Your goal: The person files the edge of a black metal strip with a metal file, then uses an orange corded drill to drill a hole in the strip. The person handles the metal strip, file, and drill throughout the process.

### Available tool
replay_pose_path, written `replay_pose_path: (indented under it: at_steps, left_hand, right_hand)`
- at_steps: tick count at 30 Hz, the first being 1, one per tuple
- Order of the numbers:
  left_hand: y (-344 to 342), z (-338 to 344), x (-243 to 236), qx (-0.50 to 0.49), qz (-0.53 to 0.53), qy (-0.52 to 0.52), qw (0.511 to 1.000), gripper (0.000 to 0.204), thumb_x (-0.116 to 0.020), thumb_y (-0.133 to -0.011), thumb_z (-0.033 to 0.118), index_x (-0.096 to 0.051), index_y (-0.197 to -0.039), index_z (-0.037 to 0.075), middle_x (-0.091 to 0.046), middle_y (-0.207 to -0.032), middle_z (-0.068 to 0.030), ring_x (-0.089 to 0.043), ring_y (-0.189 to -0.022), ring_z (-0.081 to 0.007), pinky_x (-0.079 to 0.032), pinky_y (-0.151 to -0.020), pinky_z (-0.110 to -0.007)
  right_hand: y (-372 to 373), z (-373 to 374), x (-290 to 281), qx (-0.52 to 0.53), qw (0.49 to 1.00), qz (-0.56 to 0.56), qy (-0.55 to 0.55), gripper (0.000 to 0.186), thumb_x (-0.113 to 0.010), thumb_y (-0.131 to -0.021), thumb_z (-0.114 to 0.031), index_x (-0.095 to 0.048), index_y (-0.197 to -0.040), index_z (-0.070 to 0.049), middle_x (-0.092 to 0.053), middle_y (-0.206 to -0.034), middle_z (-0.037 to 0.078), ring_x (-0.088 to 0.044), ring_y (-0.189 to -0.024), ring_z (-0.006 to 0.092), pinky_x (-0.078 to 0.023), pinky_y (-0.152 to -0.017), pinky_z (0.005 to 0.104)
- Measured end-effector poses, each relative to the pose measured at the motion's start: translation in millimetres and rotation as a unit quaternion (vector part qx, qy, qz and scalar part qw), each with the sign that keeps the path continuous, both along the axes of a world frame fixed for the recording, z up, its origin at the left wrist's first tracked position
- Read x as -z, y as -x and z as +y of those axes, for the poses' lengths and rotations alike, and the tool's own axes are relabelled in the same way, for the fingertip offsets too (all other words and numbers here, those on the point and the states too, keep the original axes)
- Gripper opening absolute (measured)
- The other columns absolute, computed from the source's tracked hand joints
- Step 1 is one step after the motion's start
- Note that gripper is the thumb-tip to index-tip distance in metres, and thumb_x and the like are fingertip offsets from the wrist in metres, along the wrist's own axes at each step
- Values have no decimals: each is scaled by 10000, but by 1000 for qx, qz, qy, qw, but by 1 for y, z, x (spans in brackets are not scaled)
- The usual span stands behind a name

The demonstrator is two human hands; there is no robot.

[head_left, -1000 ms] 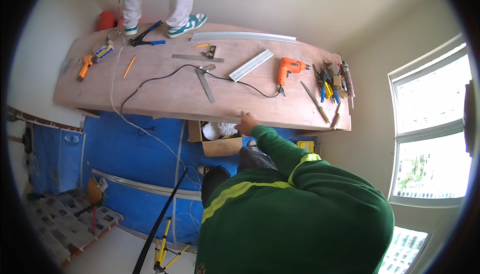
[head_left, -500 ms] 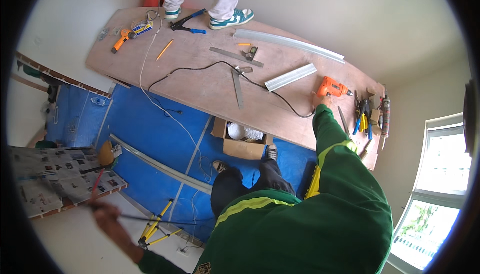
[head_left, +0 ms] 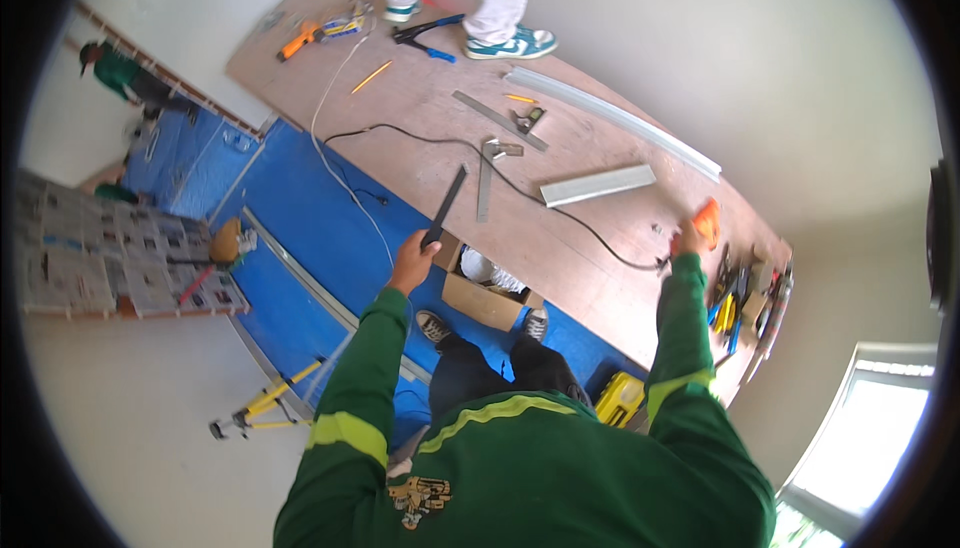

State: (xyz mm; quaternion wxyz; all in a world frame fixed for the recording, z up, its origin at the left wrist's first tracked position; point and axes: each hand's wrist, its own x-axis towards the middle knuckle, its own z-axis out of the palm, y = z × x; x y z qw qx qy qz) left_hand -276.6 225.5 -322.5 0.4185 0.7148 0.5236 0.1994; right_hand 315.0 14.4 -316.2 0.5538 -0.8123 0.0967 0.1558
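Drill (head_left: 708, 222) at frame right, gripped in my right hand (head_left: 688, 242); my left hand (head_left: 412, 263) holds a dark bar (head_left: 448, 202) mid-frame.

Left hand (head_left: 412, 264): was curled tight, held out ahead
Right hand (head_left: 688, 239): was curled, stretched forward and rightward

The surface (head_left: 425, 108) is a long wooden panel. Directly on it, from the upper-left end: orange power tool (head_left: 298, 40), pencil (head_left: 372, 77), blue-handled tool (head_left: 410, 36), a standing person's shoes (head_left: 510, 45), two metal squares (head_left: 484, 188), long metal channel (head_left: 620, 120), short metal channel (head_left: 598, 186) and black cable (head_left: 610, 245). Pliers (head_left: 726, 310) lie clustered near the right end.
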Motion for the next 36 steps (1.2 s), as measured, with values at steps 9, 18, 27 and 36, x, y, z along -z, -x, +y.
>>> replay_pose_path:
  at_steps: [9,18,27,36]
  left_hand:
    - [-29,0,71,-83,-47,-8,995,468,-745,-1037,341,-574,-1328,17,-738,-1191,-197,-728,-1101,-372,-563,-957,-461]
    - [18,200,112,-443,-342,320,764,1024,-583,-933,876,-492,-1541,57,-618,-1326,-189,-621,-1176,-294,-533,-993,-518]
    - [83,307,77,-357,-574,232,699,148,-746,-1060,248,-671,-1062,121,-606,-864,21,-589,-756,-138,-532,-653,-347]
    - [98,286,-278,-33,-460,5,887,261,-803,-1009,188,-730,-1231,72,-693,-1047,17,-642,-921,-118,-540,-863,-320]
  right_hand:
    - [51,-143,-158,-109,929,95,-340,152,-701,-993,-171,-596,-913,-96,-516,-711,-32,-488,-581,91,-403,-498,255]
    - [154,-146,-314,-165,924,-85,-333,543,-649,-1028,-107,-465,-1512,57,-594,-1070,28,-472,-679,47,-461,-601,212]
    - [196,-131,-378,-218,932,-233,-174,667,-672,-936,-51,-458,-1564,14,-600,-1056,21,-525,-605,60,-444,-511,216]
    - [138,-104,-233,-259,945,-183,-86,397,-674,-872,-70,-592,-1259,-26,-590,-821,6,-515,-523,98,-421,-456,264]
